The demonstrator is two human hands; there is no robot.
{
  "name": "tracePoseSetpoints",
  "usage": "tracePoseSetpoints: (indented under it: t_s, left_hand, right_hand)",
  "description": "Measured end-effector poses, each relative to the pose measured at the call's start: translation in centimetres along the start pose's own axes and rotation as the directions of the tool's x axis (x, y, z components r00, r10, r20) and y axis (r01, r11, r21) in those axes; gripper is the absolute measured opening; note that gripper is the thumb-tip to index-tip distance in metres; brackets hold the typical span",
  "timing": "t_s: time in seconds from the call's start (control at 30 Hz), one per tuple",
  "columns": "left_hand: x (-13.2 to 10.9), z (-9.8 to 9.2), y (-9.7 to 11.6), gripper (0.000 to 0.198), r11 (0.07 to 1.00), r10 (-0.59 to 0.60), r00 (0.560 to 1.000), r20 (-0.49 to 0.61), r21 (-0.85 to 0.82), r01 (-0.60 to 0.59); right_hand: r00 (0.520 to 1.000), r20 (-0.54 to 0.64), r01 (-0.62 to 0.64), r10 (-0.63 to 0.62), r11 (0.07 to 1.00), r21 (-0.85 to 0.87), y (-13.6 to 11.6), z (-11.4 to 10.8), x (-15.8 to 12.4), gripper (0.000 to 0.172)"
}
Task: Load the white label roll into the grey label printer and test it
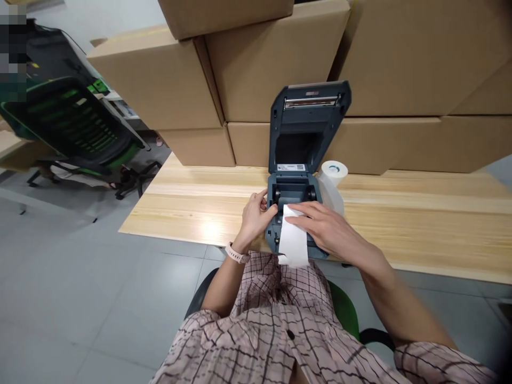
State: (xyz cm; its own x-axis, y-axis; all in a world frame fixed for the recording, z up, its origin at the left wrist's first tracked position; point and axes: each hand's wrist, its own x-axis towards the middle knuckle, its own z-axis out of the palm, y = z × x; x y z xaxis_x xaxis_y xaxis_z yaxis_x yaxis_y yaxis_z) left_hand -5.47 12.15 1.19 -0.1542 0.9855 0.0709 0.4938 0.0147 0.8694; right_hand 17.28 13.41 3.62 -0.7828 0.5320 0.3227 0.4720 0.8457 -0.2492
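Observation:
An open label printer, dark blue-grey with its lid raised, stands at the front edge of the table. My left hand grips its left side, thumb on the rim and fingers curled around the outside. A white strip of label paper runs out over the printer's front, its torn end hanging towards my lap. My right hand lies over the strip's upper right part with its fingertips on the paper; its thumb is hidden. Behind the right hand stands a white label roll, with loose backing paper trailing from it.
Large cardboard boxes are stacked along the back of the wooden table, close behind the raised lid. To the left, a black and green office chair stands on the grey floor. Part of a person shows at the upper left edge.

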Motion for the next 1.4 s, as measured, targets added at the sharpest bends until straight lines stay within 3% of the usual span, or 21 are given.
tracePoseSetpoints:
  t_s: [0.47,0.73,0.9,1.17,1.4]
  left_hand:
    - [0.3,-0.1,-0.4,0.057,1.0,0.029,1.0,0.011,0.012,-0.029]
    - [0.2,0.0,-0.2,0.059,1.0,0.0,1.0,0.002,0.003,0.0]
    - [0.2,0.2,0.0,0.059,0.999,-0.028,0.999,-0.028,-0.018,0.027]
    - [0.1,0.6,-0.6,0.057,0.988,-0.031,0.999,-0.019,-0.149,0.028]
    - [0.4,0.8,-1.0,0.058,0.983,-0.033,0.999,-0.026,-0.184,0.028]
  right_hand:
    - [0.996,0.065,-0.063,0.053,0.985,0.161,-0.4,0.4,-1.3,0.044]
    - [0.995,-0.082,-0.063,0.06,0.997,-0.045,-4.2,1.5,-2.4,0.042]
    - [0.991,-0.116,-0.06,0.061,0.998,0.017,-5.9,2.0,-3.4,0.047]
    - [0.985,-0.153,-0.077,0.082,0.996,0.039,-6.6,2.3,-3.7,0.049]
    - [0.982,-0.189,-0.036,0.026,0.998,-0.046,-7.0,1.8,-3.7,0.036]
